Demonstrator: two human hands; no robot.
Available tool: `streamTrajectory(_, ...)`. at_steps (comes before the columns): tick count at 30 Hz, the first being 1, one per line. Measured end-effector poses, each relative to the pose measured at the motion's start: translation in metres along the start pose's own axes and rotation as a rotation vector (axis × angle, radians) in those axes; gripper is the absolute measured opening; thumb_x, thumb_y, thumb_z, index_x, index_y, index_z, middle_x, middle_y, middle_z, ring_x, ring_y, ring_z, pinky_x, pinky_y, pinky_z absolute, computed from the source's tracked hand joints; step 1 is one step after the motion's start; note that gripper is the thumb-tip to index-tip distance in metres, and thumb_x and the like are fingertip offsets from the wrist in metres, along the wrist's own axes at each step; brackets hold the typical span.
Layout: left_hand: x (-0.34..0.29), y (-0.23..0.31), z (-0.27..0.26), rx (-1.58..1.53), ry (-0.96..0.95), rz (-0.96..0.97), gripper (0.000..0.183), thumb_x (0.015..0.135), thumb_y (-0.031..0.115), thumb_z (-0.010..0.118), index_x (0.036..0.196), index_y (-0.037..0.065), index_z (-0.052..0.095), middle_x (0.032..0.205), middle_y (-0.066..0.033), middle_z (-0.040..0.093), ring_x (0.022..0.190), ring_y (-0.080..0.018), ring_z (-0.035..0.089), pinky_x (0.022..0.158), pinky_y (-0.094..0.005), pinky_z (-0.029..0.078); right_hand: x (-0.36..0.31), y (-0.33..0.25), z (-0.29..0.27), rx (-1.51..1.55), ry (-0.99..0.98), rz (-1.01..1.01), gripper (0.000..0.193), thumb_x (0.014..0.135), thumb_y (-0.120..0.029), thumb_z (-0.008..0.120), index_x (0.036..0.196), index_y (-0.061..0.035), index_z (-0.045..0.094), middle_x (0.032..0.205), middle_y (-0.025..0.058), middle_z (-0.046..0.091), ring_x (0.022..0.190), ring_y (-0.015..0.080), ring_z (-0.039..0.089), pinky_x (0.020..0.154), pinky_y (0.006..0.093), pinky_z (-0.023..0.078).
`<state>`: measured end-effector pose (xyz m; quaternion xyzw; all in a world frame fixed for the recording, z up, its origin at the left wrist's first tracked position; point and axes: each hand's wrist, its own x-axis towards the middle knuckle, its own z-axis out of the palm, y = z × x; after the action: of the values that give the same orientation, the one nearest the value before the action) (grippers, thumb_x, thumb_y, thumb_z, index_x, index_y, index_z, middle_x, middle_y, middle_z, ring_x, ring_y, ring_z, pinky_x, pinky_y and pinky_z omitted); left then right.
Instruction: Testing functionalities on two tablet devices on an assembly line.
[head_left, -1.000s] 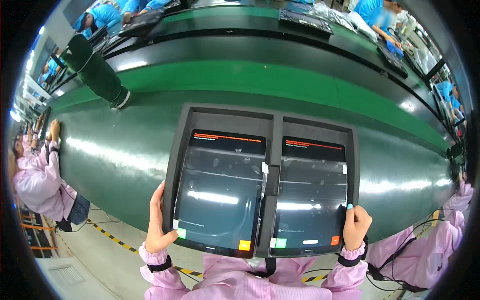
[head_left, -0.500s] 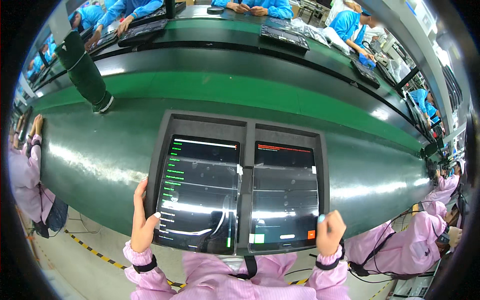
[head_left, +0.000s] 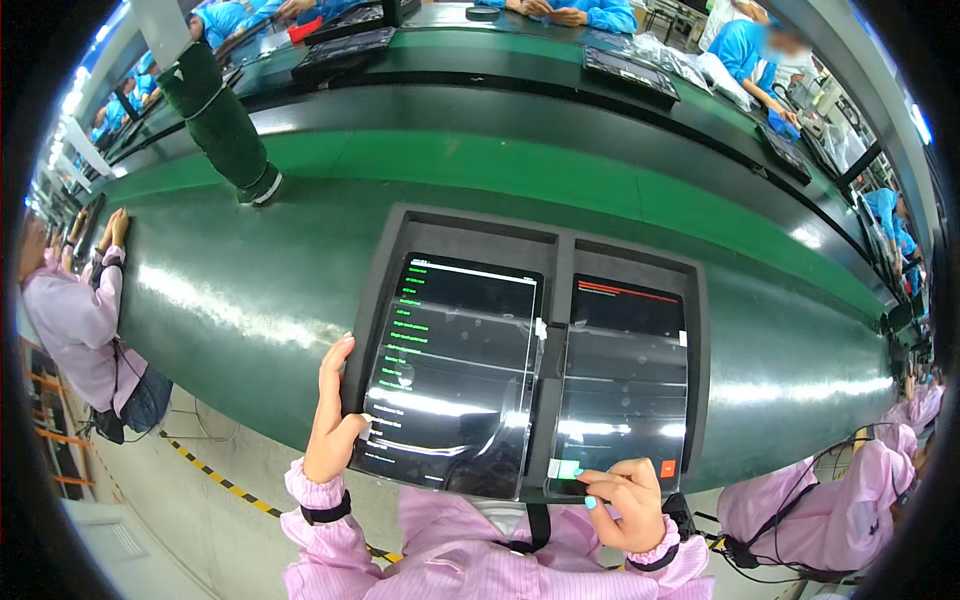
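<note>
A dark grey foam tray [head_left: 480, 240] with two slots lies at the near edge of the green bench, a black tablet in each slot. The left tablet [head_left: 455, 370] shows a column of green and white text lines. On the right tablet [head_left: 625, 365] are red lines at the top, a green button at the lower left and an orange one at the lower right. My left hand [head_left: 328, 430] grips the tray's left side, thumb over the left tablet's edge. My right hand [head_left: 628, 503] holds nothing; its outstretched index finger is at the green button.
A green-wrapped post [head_left: 222, 130] rises from the bench [head_left: 240, 300] at the far left. Behind runs a dark conveyor with device panels [head_left: 630, 75]. Co-workers in blue sit across; others in pink [head_left: 820, 510] sit at both sides.
My right hand has moved left from the tray's right side to the green button, its index finger now extended. My left hand keeps its hold. The whole view has shifted slightly.
</note>
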<state>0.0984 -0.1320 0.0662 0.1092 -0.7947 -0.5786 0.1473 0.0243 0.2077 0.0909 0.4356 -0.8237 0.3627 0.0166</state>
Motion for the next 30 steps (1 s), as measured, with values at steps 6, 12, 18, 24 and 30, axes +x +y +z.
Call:
streamTrajectory(6, 0.000, -0.001, 0.000, -0.057, -0.022, -0.042, 0.086, 0.051, 0.010, 0.048, 0.133, 0.000, 0.025, 0.138, -0.0164, 0.022, 0.132, -0.0287, 0.014, 0.107, -0.0348, 0.010, 0.005, -0.003, -0.003, -0.113, -0.068, -0.063, 0.016, 0.062, -0.008, 0.060, 0.079, -0.0074, 0.057, 0.093, 0.0013, 0.065, 0.077, 0.0198, 0.050, 0.067, 0.0336, 0.036)
streamTrajectory(12, 0.002, 0.008, -0.003, 0.177, -0.072, 0.103, 0.087, 0.050, 0.013, 0.053, 0.132, -0.001, 0.025, 0.137, -0.0206, 0.021, 0.130, -0.0343, 0.017, 0.106, -0.0391, 0.012, -0.007, 0.003, -0.012, -0.096, 0.119, 0.058, 0.016, 0.060, -0.004, 0.057, 0.076, -0.0067, 0.057, 0.092, 0.0014, 0.066, 0.074, 0.0204, 0.048, 0.067, 0.0336, 0.036)
streamTrajectory(18, 0.002, 0.014, 0.005, -0.160, -0.037, -0.018, 0.082, 0.062, 0.017, 0.054, 0.134, -0.002, 0.020, 0.135, -0.0175, 0.027, 0.127, -0.0270, 0.024, 0.105, -0.0369, 0.017, -0.013, 0.009, -0.015, -0.084, 0.161, 0.135, 0.010, 0.064, 0.002, 0.054, 0.072, -0.0036, 0.054, 0.088, 0.0079, 0.067, 0.072, 0.0216, 0.048, 0.065, 0.0305, 0.042)
streamTrajectory(24, 0.006, 0.035, -0.011, 0.646, -0.006, 0.215, 0.063, 0.073, 0.015, 0.051, 0.129, -0.002, 0.030, 0.134, -0.0198, 0.028, 0.125, -0.0355, 0.025, 0.103, -0.0432, 0.018, -0.011, 0.009, -0.021, -0.142, 0.138, 0.134, 0.011, 0.064, 0.001, 0.055, 0.074, -0.0038, 0.055, 0.090, 0.0064, 0.066, 0.075, 0.0214, 0.047, 0.067, 0.0307, 0.040)
streamTrajectory(30, 0.032, 0.071, -0.018, 1.110, 0.156, 0.403, 0.052, 0.068, 0.007, 0.052, 0.119, -0.001, 0.043, 0.127, -0.0176, 0.038, 0.118, -0.0389, 0.032, 0.099, -0.0476, 0.023, -0.023, 0.014, -0.030, -0.118, 0.206, 0.161, 0.018, 0.060, -0.001, 0.057, 0.077, -0.0056, 0.058, 0.092, 0.0031, 0.066, 0.076, 0.0212, 0.049, 0.069, 0.0321, 0.037)
